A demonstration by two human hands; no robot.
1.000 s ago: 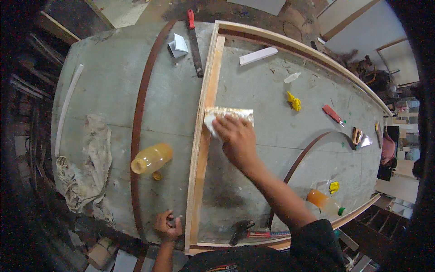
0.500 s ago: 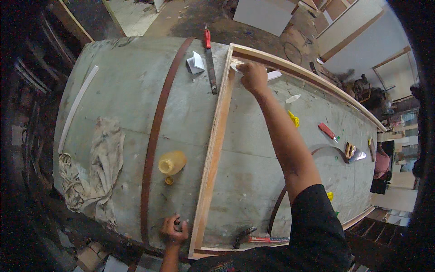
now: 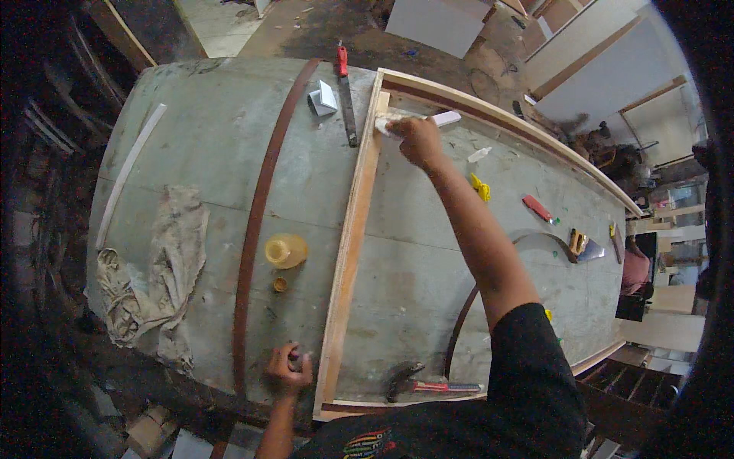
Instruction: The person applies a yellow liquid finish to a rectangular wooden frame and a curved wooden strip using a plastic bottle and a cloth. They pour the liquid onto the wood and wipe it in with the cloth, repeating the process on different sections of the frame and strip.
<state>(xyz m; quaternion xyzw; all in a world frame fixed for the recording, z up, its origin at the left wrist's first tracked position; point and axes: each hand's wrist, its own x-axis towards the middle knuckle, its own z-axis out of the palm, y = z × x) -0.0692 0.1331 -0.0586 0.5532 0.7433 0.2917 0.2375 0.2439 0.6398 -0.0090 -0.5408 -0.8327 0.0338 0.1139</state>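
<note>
A wooden frame (image 3: 352, 252) lies on a grey-green table. At its far left corner my right hand (image 3: 418, 143) is closed on a small white piece (image 3: 384, 126), pressed against the inner side of the left rail; its kind I cannot make out. Close to the rail's near end, my left hand (image 3: 289, 370) rests low over the table with curled fingers. Something small and dark shows among them, too small to name. Beyond that hand are a round cap (image 3: 280, 284) and a yellowish jar (image 3: 287, 251) lying on its side.
Left lie a brown strip (image 3: 264, 191), a crumpled cloth (image 3: 174, 260) and a white strip (image 3: 131, 174). A red-handled file (image 3: 348, 99) and folded white paper (image 3: 323, 99) are at the far edge. Inside the frame are a hammer (image 3: 436, 386), a handsaw (image 3: 585, 248) and a red cutter (image 3: 537, 208).
My right hand has moved a little nearer along the left rail with the white piece. The whole view has shifted slightly. My left hand stays beside the rail's near end.
</note>
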